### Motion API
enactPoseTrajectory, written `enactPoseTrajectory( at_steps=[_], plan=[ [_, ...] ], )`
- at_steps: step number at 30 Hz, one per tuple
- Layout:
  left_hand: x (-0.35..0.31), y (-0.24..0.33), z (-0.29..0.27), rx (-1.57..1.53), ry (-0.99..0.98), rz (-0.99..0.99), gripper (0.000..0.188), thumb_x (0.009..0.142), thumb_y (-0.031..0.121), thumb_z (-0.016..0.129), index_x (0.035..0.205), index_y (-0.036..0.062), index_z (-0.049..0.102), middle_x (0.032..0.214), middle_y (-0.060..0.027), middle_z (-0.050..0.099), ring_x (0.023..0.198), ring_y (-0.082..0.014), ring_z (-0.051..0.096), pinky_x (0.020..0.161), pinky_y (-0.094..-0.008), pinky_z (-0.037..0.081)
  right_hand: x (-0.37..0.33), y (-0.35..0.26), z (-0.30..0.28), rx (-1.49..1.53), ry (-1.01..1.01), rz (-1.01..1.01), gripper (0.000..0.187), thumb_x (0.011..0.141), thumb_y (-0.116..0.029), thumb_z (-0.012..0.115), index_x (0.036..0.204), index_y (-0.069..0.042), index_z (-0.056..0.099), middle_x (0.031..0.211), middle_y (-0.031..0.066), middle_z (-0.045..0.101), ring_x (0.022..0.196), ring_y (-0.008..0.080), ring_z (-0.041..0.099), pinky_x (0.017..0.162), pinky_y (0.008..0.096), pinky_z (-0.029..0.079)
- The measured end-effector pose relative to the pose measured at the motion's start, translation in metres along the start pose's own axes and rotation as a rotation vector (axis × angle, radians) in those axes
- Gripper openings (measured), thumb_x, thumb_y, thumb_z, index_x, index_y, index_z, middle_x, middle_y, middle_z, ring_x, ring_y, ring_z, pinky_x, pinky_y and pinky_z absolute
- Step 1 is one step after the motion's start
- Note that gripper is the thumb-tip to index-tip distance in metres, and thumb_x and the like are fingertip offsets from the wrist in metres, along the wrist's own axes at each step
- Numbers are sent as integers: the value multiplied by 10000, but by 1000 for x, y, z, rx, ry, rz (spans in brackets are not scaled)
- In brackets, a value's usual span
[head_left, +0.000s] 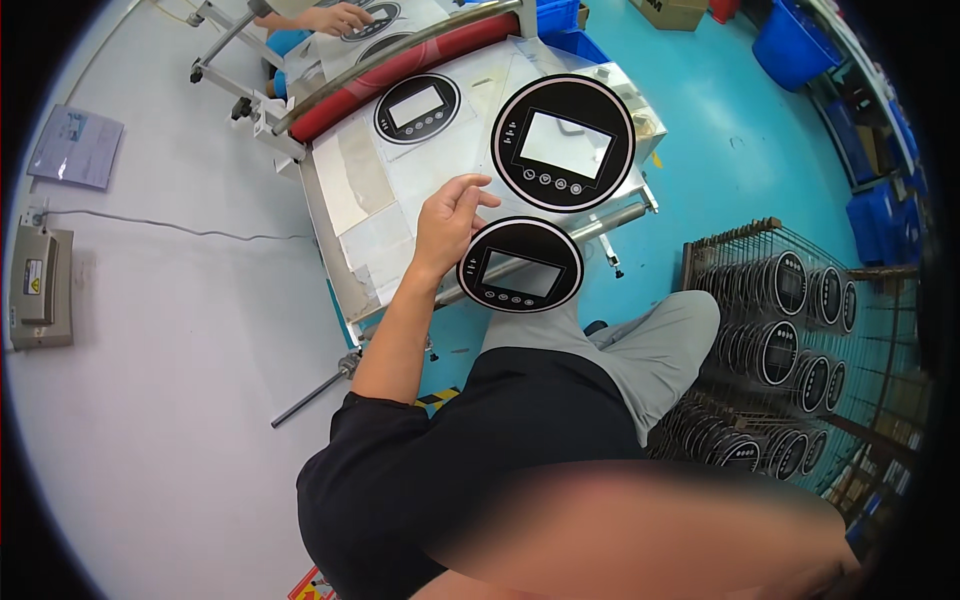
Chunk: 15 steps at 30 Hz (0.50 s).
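My left hand (446,228) is at the front edge of the machine table, its fingers curled at the left rim of a round black panel (522,237). This panel has a clear rectangular window and a row of small round icons, and hangs over the front roller and my lap. Just beyond it, a larger-looking round black panel (565,97) with a white window overlaps the table's right side. Farther back, a similar panel (450,106) lies flat near the red roller (420,68). My right hand is out of view; only blurred bare skin shows along the lower edge.
Across the roller a co-worker's hand (340,19) touches another round panel. A wire rack (728,235) of upright round panels stands right of my knee. A metal rod (310,398) juts out at the left. A blue bin (792,48) sits at the far right.
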<state>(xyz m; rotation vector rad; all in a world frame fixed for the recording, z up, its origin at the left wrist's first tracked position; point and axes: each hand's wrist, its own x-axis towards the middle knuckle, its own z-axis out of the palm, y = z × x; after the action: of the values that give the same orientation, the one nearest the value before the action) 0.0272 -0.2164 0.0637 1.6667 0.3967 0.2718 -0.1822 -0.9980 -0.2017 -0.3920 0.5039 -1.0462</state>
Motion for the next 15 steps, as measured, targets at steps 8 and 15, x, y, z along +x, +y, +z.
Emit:
enactPoseTrajectory(
  at_steps=[8,15],
  plan=[
    [-3,-15,-19,-86,175,40,273,957,182,426,1114,5,562,887,-86,667,589,-79,572,517,-203,451,-18,33,26,149,-30,273,181,901,-145,463,967,2,545,834,122,596,611,188,561,551,277,484],
    [-19,-34,-37,-138,459,-62,280,962,168,403,1131,-10,540,905,-107,664,563,-99,583,505,-213,457,-124,136,175,72,-279,748,254,864,-253,584,911,-7,545,818,120,585,532,150,462,490,273,385]
  ],
)
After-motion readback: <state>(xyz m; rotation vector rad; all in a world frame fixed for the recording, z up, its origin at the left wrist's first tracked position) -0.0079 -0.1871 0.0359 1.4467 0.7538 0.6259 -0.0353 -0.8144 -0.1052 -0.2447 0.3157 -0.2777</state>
